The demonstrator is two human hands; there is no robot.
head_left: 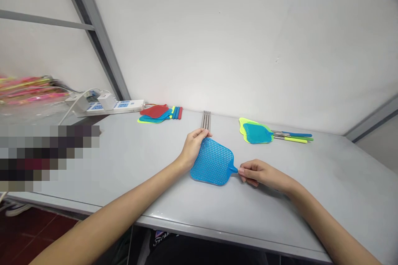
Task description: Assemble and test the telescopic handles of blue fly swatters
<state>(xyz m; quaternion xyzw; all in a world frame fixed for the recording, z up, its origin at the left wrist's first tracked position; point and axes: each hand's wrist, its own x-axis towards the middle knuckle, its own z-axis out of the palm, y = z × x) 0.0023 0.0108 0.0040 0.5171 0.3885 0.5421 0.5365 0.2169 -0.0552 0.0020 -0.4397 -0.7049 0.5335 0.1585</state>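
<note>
My right hand (259, 174) pinches the short neck of a blue fly swatter head (214, 161), a perforated plastic paddle held above the table. At the paddle's upper left edge, my left hand (193, 147) is closed on it, with some fingers hidden. Just beyond those fingertips lie several thin metal rods (205, 119), side by side, their near ends covered by my hand. No rod shows in the neck of the blue head; its end is hidden by my right fingers.
Flat swatter heads (154, 111) and coloured handles (177, 112) lie at the back left. Assembled fly swatters (258, 133) with metal shafts rest at right. A power strip (115, 107) with plugs and a cable sits by the wall. Blurred colourful items (31, 89) are at far left.
</note>
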